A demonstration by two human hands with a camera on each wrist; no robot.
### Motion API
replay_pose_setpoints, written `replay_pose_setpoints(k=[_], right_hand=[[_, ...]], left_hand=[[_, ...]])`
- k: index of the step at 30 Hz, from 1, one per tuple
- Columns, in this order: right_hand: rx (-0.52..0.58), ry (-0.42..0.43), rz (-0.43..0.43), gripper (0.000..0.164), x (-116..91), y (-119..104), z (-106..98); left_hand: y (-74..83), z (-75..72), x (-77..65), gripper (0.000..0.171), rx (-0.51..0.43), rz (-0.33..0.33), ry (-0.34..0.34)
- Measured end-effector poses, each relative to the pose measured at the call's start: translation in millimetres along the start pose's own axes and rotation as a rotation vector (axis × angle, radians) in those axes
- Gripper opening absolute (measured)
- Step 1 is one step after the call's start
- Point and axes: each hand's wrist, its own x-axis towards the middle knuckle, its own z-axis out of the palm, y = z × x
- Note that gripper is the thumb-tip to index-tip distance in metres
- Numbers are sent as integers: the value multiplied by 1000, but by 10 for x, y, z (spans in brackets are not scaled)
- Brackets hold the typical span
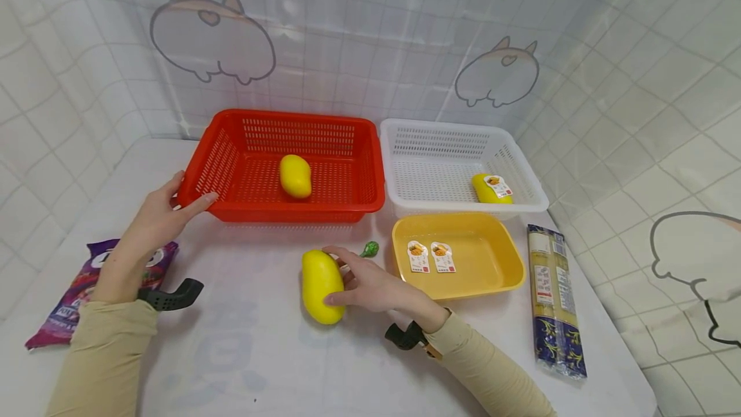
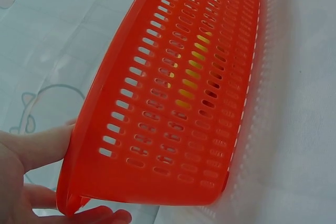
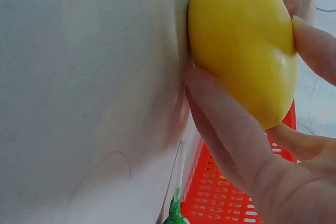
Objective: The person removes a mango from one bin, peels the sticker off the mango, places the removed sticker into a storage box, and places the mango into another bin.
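Observation:
My left hand grips the front left corner of the red basket, with the thumb and fingers about its rim, as the left wrist view shows. One yellow mango lies inside that basket. In front of the basket, another yellow mango lies on the table, and my right hand holds it from its right side. The right wrist view shows the fingers spread round this mango. Just beyond the right hand is a small green-wrapped lollipop, its white stick visible in the right wrist view.
A white basket at the back right contains a yellow mango with stickers. Before it sits a yellow tray with two stickers. Packaged noodles lie at the right, a purple snack bag at the left.

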Motion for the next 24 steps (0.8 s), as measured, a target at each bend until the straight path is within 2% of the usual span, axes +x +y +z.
replay_pose_setpoints(k=[14,24], right_hand=[[37,18,-16,76,10,8,-5],[69,19,15,76,-22,-24,-46]], left_hand=[[14,5,-3,97,-4,15,-9],[4,7,-17,97,-9,17,-8]])
